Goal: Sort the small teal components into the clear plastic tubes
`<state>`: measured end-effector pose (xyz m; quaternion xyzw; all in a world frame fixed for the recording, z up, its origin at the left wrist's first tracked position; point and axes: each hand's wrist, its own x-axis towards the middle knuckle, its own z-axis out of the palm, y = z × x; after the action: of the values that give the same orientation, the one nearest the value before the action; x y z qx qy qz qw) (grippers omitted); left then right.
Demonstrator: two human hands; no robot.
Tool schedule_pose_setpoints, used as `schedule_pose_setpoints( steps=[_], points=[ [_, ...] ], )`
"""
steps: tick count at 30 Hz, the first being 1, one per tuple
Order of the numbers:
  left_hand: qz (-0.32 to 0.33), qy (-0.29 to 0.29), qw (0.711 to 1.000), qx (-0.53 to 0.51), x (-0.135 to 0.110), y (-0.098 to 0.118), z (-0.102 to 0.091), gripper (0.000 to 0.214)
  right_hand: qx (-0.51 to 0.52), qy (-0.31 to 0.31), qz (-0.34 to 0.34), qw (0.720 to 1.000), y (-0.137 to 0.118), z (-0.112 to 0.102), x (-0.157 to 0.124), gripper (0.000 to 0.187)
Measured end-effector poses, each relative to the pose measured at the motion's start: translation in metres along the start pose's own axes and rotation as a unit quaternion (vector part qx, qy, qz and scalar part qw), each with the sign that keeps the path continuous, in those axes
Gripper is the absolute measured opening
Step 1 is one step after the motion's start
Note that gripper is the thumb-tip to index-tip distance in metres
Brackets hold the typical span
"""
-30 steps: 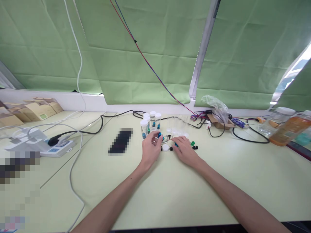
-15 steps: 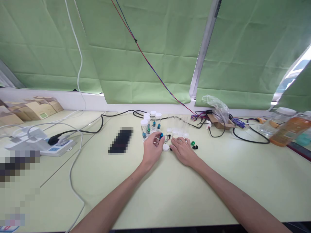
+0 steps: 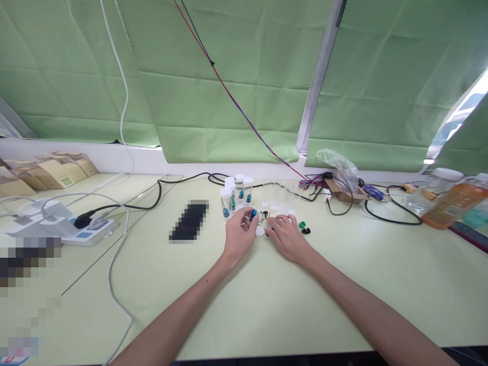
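Note:
My left hand [image 3: 238, 234] rests on the pale green table [image 3: 267, 295] and pinches a small blue part [image 3: 253, 214] between thumb and fingers. My right hand [image 3: 286, 235] lies beside it, fingers curled over small parts near a tangle of thin wire pieces [image 3: 264, 216]. A white cap [image 3: 260, 232] sits between the two hands. Just behind stand several clear vials with white caps [image 3: 236, 195], blue parts inside. A green part [image 3: 302, 224] and a black part [image 3: 306, 231] lie right of my right hand.
A dark flat object [image 3: 189, 221] lies left of the hands. A white power strip [image 3: 82, 231] with cables sits at far left, paper bags [image 3: 49, 173] behind it. At right are a cardboard tray with plastic bag [image 3: 341, 175], cables, a jar [image 3: 434, 190] and an orange bottle [image 3: 453, 203].
My right hand slid slightly left and forward, closer to the wire pieces and my left hand. The left hand kept its pinch on the blue part.

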<state>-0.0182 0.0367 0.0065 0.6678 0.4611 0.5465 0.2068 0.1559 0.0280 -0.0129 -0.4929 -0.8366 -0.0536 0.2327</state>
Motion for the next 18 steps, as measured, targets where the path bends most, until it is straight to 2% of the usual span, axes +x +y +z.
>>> schedule_pose_setpoints(
  steps=[10,18],
  points=[
    [0.01,-0.003,1.0,-0.003,0.0004,-0.0005,0.0019,0.024,-0.001,-0.026,0.005,1.0,0.0057,0.0097,0.0012,0.046],
    [0.005,-0.005,1.0,-0.002,0.0006,-0.0016,0.0012,0.022,-0.003,-0.024,0.005,1.0,0.0051,0.0088,0.0003,0.041]
  ],
)
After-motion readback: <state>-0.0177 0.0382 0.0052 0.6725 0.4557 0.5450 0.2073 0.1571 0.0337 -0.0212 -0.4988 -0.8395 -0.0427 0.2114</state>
